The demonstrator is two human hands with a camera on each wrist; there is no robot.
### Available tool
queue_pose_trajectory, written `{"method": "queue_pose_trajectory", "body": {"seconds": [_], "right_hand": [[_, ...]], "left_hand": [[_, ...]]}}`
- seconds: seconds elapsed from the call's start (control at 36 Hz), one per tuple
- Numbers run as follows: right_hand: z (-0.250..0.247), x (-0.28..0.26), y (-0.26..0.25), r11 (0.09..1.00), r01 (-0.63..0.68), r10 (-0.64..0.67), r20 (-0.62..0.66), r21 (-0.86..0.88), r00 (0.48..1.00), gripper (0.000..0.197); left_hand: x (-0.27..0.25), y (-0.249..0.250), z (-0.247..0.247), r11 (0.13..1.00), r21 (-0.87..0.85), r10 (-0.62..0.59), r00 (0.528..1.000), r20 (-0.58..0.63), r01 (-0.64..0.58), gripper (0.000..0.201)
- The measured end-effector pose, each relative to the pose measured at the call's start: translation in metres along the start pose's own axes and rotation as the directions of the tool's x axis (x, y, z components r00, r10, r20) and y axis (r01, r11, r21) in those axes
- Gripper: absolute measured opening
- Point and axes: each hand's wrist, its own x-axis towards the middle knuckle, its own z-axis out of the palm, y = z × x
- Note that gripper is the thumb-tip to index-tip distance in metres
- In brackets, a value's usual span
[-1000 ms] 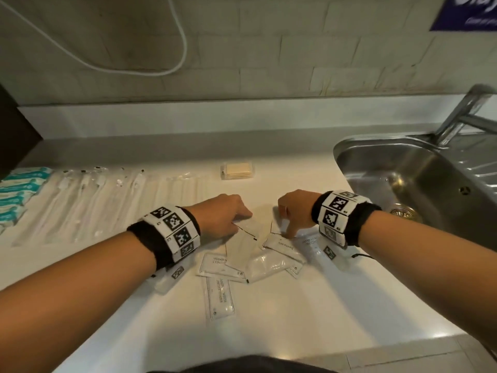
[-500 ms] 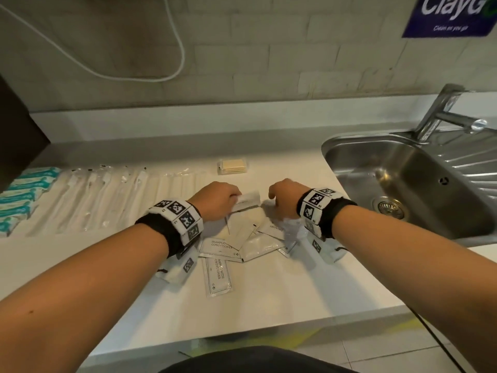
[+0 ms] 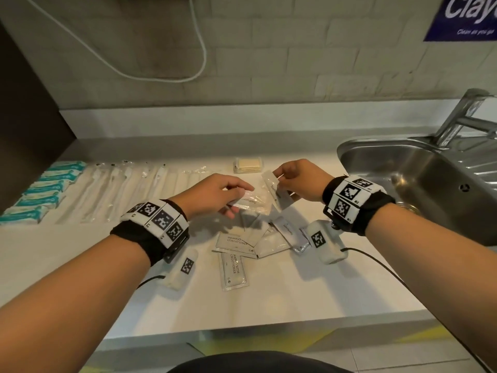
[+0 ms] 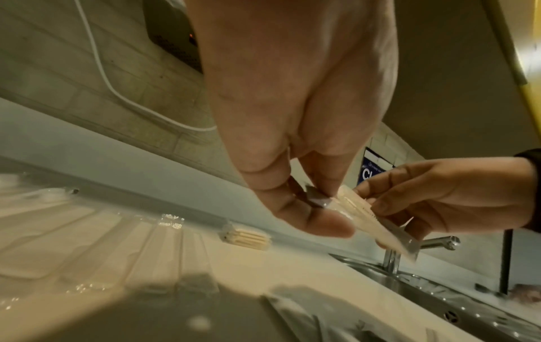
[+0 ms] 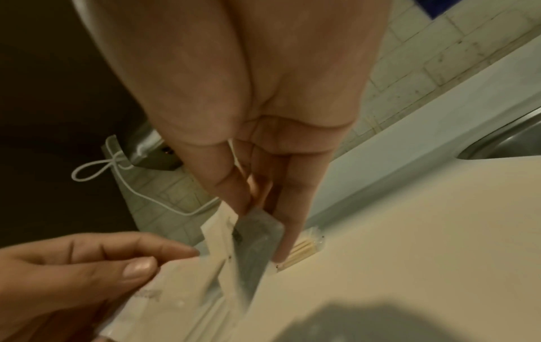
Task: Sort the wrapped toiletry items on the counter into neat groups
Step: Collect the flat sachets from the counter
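Above the white counter (image 3: 309,289) my left hand (image 3: 238,201) pinches a flat clear sachet (image 3: 254,204) between thumb and fingers. Just to its right, my right hand (image 3: 279,181) pinches a narrow white sachet (image 3: 273,188) printed "Tooth…", held tilted. In the left wrist view the left fingertips (image 4: 328,196) grip one sachet end, and the right hand (image 4: 439,199) holds its sachet (image 4: 377,224) alongside. The right wrist view shows the right hand's fingers (image 5: 249,199) on a white and a grey packet (image 5: 254,245). A loose pile of shampoo sachets (image 3: 236,242) lies below both hands.
Wrapped toothbrushes (image 3: 121,189) lie in a row at the left, with teal packets (image 3: 43,189) beyond them. A small toothpick pack (image 3: 247,165) sits near the back wall. The steel sink (image 3: 419,179) and tap (image 3: 462,114) are at the right. The counter's front edge is near.
Both hands have risen off the pile, each lifting a sachet, and now hold them side by side above the counter.
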Motion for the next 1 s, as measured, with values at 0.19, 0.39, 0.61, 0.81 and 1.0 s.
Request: {"method": "queue_pose_trajectory", "body": {"seconds": [0.19, 0.39, 0.61, 0.81, 1.0], "right_hand": [[0.008, -0.003, -0.010, 0.998, 0.061, -0.062, 0.034, 0.032, 0.998, 0.022], [0.018, -0.007, -0.025, 0.998, 0.056, -0.056, 0.163, 0.002, 0.985, 0.020], [0.022, -0.007, -0.023, 0.997, 0.074, -0.067, 0.192, -0.030, 0.979, 0.032], [0.010, -0.007, -0.011, 0.995, 0.016, -0.003, 0.143, -0.097, 0.990, 0.034], [0.012, -0.009, 0.006, 0.919, -0.100, 0.169, 0.150, -0.381, 0.974, 0.015]], "left_hand": [[-0.006, 0.001, 0.000, 0.997, -0.065, 0.027, 0.997, -0.068, -0.032, 0.023], [-0.005, -0.001, 0.005, 0.993, -0.115, 0.013, 0.989, -0.149, -0.031, 0.042], [0.000, -0.004, 0.010, 0.989, -0.139, 0.029, 0.980, -0.196, -0.057, 0.041], [0.006, -0.009, -0.015, 0.977, -0.162, 0.077, 0.939, -0.335, -0.138, 0.020], [0.015, -0.006, -0.020, 0.973, -0.110, 0.146, 0.911, -0.387, -0.202, 0.015]]}}
